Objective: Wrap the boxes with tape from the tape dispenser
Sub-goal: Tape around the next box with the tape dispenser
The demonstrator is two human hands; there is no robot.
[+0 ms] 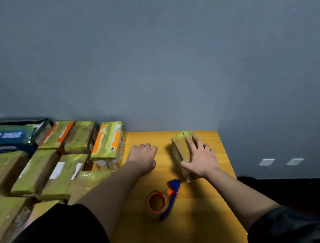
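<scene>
A small brown box (pixel 180 148) wrapped in yellowish tape lies on the yellow table (pixel 192 224), towards the far right. My right hand (pixel 200 158) lies flat on top of it, fingers spread and thumb along its near side. Left of the box, my left hand (pixel 143 155) rests on the bare table top, knuckles up and fingers loosely bent, holding nothing. A tape dispenser (pixel 162 200) with an orange core and blue handle lies on the table nearer to me, between my forearms.
Several tape-wrapped boxes (pixel 50 168) are packed together on the left, one with orange print (pixel 108 142) standing against the table's left edge. A blue carton (pixel 9 135) sits at the far left. A grey wall runs behind; two white sockets (pixel 281 162) are low on the right.
</scene>
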